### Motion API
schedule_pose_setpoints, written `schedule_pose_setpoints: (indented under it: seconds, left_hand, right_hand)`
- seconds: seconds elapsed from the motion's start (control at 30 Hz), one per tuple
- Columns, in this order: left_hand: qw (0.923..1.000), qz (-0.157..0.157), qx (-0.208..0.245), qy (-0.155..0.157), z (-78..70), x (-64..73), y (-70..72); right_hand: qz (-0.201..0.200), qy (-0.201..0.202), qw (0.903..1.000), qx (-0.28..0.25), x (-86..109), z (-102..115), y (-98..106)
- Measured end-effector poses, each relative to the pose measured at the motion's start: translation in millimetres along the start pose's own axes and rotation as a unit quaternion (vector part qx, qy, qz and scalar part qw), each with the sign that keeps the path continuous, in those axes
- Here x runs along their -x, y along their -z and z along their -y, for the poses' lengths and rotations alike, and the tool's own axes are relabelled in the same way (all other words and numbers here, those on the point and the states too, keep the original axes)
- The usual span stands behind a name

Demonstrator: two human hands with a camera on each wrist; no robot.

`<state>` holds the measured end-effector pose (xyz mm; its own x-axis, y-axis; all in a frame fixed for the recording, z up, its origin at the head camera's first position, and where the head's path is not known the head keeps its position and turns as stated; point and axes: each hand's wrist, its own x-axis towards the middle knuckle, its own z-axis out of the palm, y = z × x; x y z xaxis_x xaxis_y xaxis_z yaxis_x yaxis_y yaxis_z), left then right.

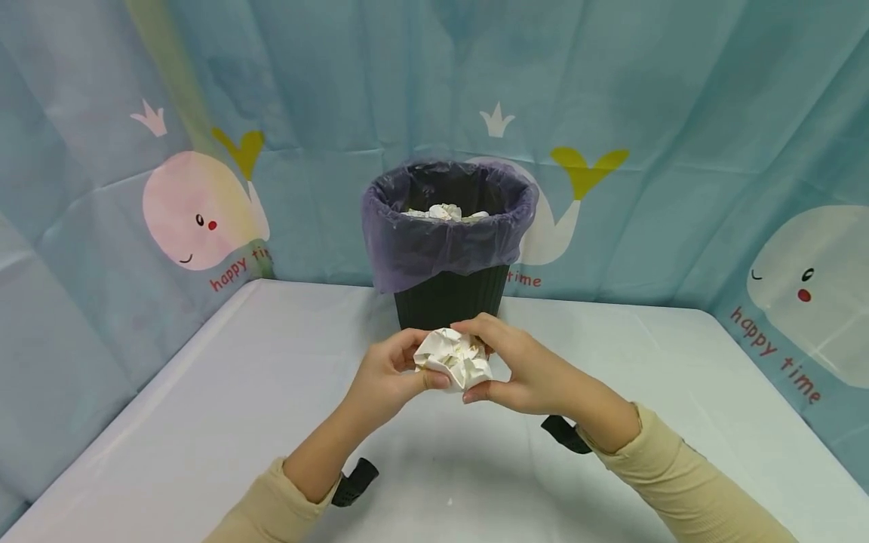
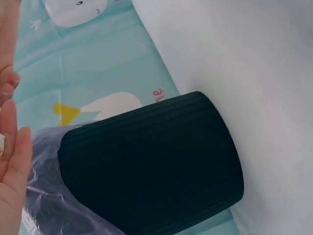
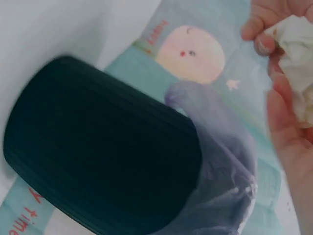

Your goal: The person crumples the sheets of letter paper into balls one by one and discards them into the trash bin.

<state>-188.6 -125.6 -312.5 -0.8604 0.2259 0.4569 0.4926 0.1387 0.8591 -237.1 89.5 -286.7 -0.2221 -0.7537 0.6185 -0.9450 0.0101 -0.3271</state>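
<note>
A crumpled ball of white paper (image 1: 453,357) is held up between both hands in the head view, in front of the bin. My left hand (image 1: 388,377) grips its left side, thumb across the near face. From the right, my right hand (image 1: 526,367) holds it between thumb and fingers. The right wrist view shows the paper ball (image 3: 298,54) at the right edge with fingers around it. Behind the hands stands a dark ribbed trash bin (image 1: 448,298), its rim covered by a purple plastic bag (image 1: 448,245). More crumpled paper (image 1: 444,212) lies inside the bin.
The bin stands on a white table (image 1: 224,392) near its back edge. A light blue curtain (image 1: 326,90) printed with whales hangs behind and along both sides. Black straps (image 1: 356,481) show at the sleeve cuffs.
</note>
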Motion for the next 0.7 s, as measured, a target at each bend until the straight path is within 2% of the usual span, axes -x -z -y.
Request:
schedule_pose_setpoints:
  seconds: [0.1,0.2,0.27,0.37,0.5,0.6,0.7]
  left_hand:
    - [0.9997,-0.019,0.014,-0.011,1.3,3.3,-5.5]
    - [0.9981,-0.044,0.040,-0.017,3.8,7.0,-12.3]
    - [0.9963,-0.059,0.059,-0.021,7.0,9.4,-16.4]
    - [0.9944,-0.075,0.073,-0.011,11.1,10.8,-20.2]
    - [0.9945,-0.075,0.071,0.020,10.8,8.5,-18.8]
    - [0.9945,-0.076,0.057,0.044,8.1,6.5,-14.2]
    - [0.9950,-0.073,0.042,0.054,4.3,4.2,-9.3]
  right_hand:
    - [-0.038,0.039,0.9985,0.000,0.4,-2.8,-5.7]
    - [-0.083,0.073,0.9934,-0.030,2.0,-8.8,-15.1]
    - [-0.108,0.082,0.9889,-0.061,4.5,-12.3,-22.9]
    - [-0.138,0.070,0.9823,-0.104,8.4,-15.4,-33.6]
    - [-0.151,0.017,0.9791,-0.135,11.7,-13.5,-38.7]
    - [-0.117,-0.054,0.9797,-0.154,11.5,-9.0,-34.2]
    - [-0.067,-0.133,0.9745,-0.168,9.6,-4.2,-25.8]
